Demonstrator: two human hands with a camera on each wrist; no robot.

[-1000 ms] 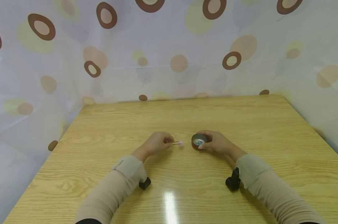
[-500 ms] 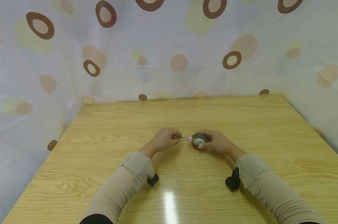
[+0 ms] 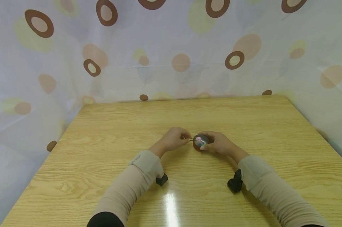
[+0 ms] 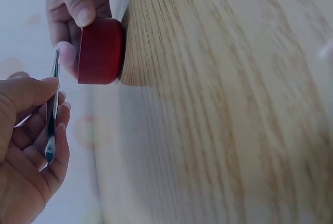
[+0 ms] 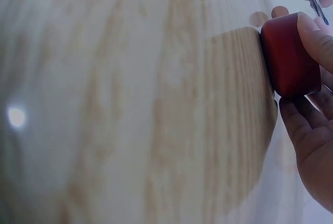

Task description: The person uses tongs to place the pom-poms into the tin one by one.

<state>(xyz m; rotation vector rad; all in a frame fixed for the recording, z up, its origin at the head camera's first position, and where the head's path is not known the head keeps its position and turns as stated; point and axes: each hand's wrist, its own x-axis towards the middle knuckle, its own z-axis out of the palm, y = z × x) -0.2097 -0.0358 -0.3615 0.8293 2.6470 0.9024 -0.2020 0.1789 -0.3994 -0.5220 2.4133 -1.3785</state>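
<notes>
My left hand [image 3: 174, 138] pinches metal tweezers [image 4: 51, 120] between thumb and fingers. At their tips is a small, rounded pale pink piece [image 4: 66, 54], held over the mouth of a short round red tin [image 4: 99, 52]. Silvery metal shows inside the tin in the head view, along with some small bluish bits low in it. My right hand [image 3: 220, 144] grips the tin from the right, thumb on its near rim and fingers round the far side. The tin stands upright on the wooden table [image 3: 125, 126].
A patterned curtain [image 3: 165, 47] hangs behind the table and along both sides. Black wrist cameras sit under both cuffs, the left camera [image 3: 162, 179] and the right camera [image 3: 235, 182] close over the tabletop.
My left hand has moved right and slightly away from me, bringing the tweezers and pink piece from beside the tin to over its opening. The right hand and tin have stayed put.
</notes>
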